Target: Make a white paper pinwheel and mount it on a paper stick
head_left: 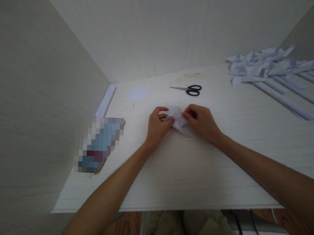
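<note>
Left hand point(156, 126) and right hand point(201, 121) pinch opposite sides of a folded white paper piece point(177, 119) on the table point(196, 161); scissors point(189, 89) lie beyond.

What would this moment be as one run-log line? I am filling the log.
left hand: pinching folded white paper piece | right hand: pinching same paper | black-handled scissors: untouched behind | white wooden table

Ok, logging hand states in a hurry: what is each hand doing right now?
Left hand: closed, pinching the left side of the folded white paper.
Right hand: closed, pinching the same paper's right side.
</note>
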`<action>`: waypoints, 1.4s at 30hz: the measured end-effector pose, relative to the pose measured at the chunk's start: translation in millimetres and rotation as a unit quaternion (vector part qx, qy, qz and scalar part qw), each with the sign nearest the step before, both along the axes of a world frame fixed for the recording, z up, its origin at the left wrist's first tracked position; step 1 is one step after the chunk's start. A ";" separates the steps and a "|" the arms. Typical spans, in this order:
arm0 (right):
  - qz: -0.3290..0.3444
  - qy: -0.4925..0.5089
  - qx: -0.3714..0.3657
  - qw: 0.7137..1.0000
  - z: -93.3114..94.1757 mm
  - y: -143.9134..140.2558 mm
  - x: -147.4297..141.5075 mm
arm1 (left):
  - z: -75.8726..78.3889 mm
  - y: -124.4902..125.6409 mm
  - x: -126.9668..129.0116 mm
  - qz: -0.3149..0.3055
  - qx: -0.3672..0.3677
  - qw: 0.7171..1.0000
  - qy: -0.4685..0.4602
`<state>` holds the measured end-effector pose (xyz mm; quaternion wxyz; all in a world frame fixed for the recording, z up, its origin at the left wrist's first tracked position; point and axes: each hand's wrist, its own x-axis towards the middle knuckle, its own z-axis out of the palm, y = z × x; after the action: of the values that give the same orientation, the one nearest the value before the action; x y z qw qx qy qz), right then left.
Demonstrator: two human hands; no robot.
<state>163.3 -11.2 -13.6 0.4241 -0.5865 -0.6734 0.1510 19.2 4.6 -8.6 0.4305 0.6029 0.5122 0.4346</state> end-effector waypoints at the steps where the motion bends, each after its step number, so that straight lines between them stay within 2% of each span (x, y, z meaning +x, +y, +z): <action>1: 0.001 0.000 -0.001 1.000 0.0 0.0 0.0 | -0.1 0.0 0.0 -0.002 0.000 1.000 -0.003; 11: 0.008 0.019 -0.017 1.000 0.7 -0.3 0.1 | -0.6 0.4 -0.5 0.000 -0.001 1.000 -0.010; 21: 0.018 -0.001 0.001 1.000 -1.3 -1.3 1.7 | -6.8 5.5 -1.3 0.011 -0.023 0.997 -0.077; 42: 0.038 0.004 0.008 0.999 -0.9 -1.6 2.4 | 0.3 -0.6 -0.8 -0.005 -0.015 0.997 -0.075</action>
<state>165.7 -12.8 -14.5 0.4254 -0.5565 -0.6947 0.1637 18.3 4.1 -8.3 0.4787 0.5647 0.4821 0.4686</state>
